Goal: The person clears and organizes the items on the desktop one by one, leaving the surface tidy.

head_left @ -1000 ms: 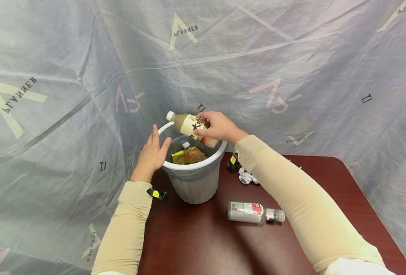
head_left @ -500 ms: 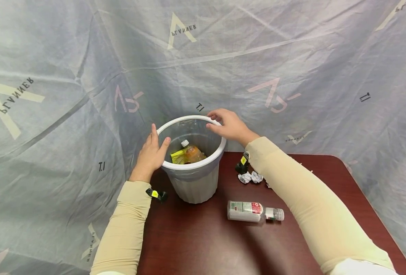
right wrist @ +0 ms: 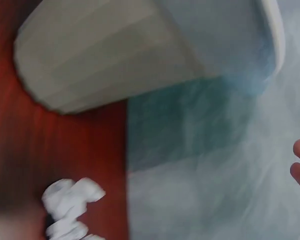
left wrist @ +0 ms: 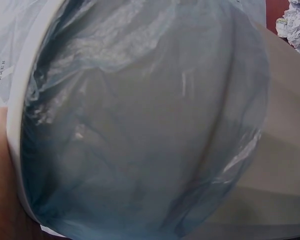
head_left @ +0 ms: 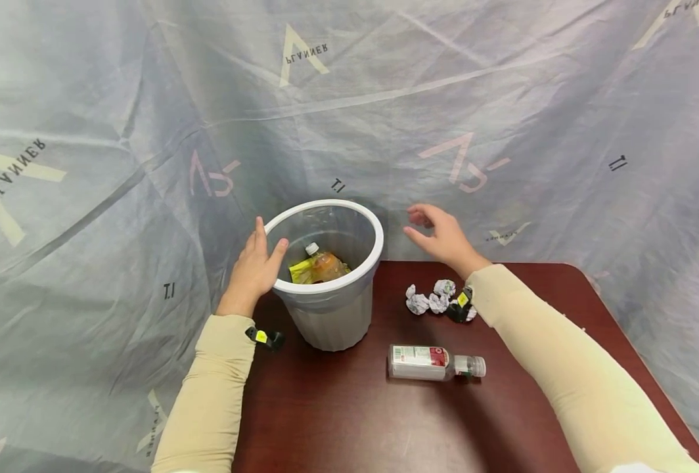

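A grey trash bin (head_left: 334, 322) with a white rim and a translucent liner (left wrist: 140, 125) stands on the table. Inside it lie a bottle (head_left: 327, 266) with a white cap and a yellow wrapper (head_left: 301, 270). My left hand (head_left: 255, 266) rests at the left side of the rim, thumb over the inner edge and fingers straight. To the right of the bin my right hand (head_left: 442, 238) hovers in the air, fingers loosely bent, holding nothing. Below it are several crumpled paper balls (head_left: 438, 302). A clear bottle (head_left: 420, 362) with a red and white label lies on its side nearer me.
The dark red-brown table (head_left: 338, 414) carries everything. Behind and to the left hangs a grey printed sheet (head_left: 349, 98), close to the bin. Part of the paper is hidden behind the right wrist's camera (head_left: 459, 309).
My right hand has let the cream-labelled bottle drop into the bin and moved right, away from the rim, above the paper balls. The left hand stays at the rim.
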A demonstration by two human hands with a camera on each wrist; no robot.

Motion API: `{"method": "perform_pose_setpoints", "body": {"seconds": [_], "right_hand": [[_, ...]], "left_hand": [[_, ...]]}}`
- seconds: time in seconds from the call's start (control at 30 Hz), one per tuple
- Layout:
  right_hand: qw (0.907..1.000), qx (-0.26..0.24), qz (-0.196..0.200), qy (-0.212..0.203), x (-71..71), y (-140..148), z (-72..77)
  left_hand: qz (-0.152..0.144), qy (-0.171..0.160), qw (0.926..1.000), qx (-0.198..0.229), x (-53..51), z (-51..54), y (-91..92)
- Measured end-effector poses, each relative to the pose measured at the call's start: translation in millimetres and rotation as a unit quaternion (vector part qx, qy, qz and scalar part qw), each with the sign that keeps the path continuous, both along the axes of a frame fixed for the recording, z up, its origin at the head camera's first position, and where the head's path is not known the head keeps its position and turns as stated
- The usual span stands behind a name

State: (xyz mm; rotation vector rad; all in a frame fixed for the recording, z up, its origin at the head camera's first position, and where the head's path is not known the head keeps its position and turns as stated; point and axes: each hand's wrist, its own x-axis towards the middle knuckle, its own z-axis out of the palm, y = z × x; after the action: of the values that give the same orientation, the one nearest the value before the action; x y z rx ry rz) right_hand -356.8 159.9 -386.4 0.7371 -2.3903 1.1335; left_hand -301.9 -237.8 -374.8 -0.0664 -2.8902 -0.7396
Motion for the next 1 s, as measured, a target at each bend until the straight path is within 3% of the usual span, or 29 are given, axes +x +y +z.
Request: {"method": "perform_pose_setpoints", "body": {"seconds": [0.4,0.63,1.0], "right_hand": [[0.9917,0.029,-0.002,-0.126,32.6,43,-80.3],[0.9931,0.050,0.022,-0.104,43.1,50,-124.2],[0.9860,0.038,0.068,-0.148,61.2,52,-162.8]], "left_hand": [[-0.007,-0.009,0.9999,-0.012,0.1,0.1,-1.4],[-0.010,-0.013,0.9998,-0.016,0.0,3.0,1.5],[-0.007,-0.023,0.9996,-0.015,2.5,2.3,1.0]]}}
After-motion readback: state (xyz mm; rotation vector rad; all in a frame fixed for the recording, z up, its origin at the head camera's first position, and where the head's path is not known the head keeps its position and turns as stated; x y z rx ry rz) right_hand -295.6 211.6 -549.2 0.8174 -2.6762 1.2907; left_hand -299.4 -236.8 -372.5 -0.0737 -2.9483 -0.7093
